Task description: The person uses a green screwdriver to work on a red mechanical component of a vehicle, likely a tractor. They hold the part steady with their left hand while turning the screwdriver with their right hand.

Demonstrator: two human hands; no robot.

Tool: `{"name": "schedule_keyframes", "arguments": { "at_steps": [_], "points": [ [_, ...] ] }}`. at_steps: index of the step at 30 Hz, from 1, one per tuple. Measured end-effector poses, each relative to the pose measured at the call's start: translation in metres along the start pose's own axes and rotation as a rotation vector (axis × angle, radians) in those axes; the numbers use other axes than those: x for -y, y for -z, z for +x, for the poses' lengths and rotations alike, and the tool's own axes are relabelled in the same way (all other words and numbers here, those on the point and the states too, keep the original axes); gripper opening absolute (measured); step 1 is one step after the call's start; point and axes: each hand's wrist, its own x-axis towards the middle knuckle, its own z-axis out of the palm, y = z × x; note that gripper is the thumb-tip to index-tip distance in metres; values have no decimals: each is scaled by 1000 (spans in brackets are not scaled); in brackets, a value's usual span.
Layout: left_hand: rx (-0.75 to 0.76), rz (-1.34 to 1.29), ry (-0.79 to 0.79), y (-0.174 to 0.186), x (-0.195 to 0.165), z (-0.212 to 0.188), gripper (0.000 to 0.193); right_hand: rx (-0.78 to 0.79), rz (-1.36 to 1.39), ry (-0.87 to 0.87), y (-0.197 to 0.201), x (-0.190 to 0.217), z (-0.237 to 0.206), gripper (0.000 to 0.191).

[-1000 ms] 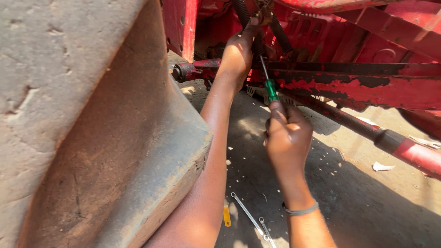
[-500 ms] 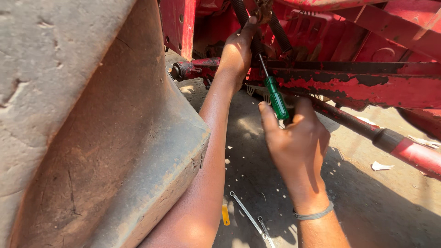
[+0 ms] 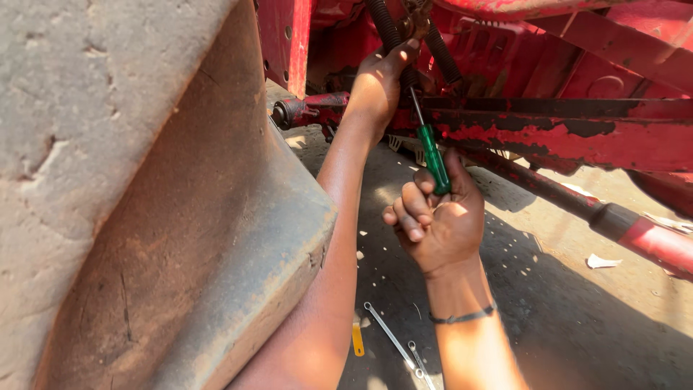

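So the right hand [image 3: 437, 224] is gripping a glossy green-handled screwdriver [image 3: 432, 153], while the left hand [image 3: 377, 87] is clutching a ribbed black spring [image 3: 386, 32] under chipped red steel.

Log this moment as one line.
left hand: on spring | right hand: grips screwdriver | ground: wrenches

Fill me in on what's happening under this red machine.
A person is working under a red machine frame with worn paint. The right hand grips a green-handled screwdriver, its shaft angled up toward a coil spring. The left hand reaches up and holds the parts by that spring. On the ground below lie two wrenches and a small yellow tool.
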Motion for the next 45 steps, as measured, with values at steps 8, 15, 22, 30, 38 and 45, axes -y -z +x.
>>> {"name": "schedule_keyframes", "arguments": {
  "at_steps": [8,15,22,30,38,45],
  "points": [
    [-35,34,21,0,1,1,40,-241,-1216,615,-19,25,-28,40],
    [-38,49,6,1,7,4,41,-337,-1676,985,-20,13,-17,28],
    [-43,7,-28,-1,9,2,40,-289,-416,247,-9,-5,5,44],
    [-22,-17,-43,-1,7,3,39,-290,-780,356,-20,23,-11,45],
    [-15,-50,-64,-1,14,6,39,-285,-1727,965,-12,12,-18,29],
    [-21,-52,-71,-2,13,6,38,-120,-262,122,7,1,5,45]
  ]
}}
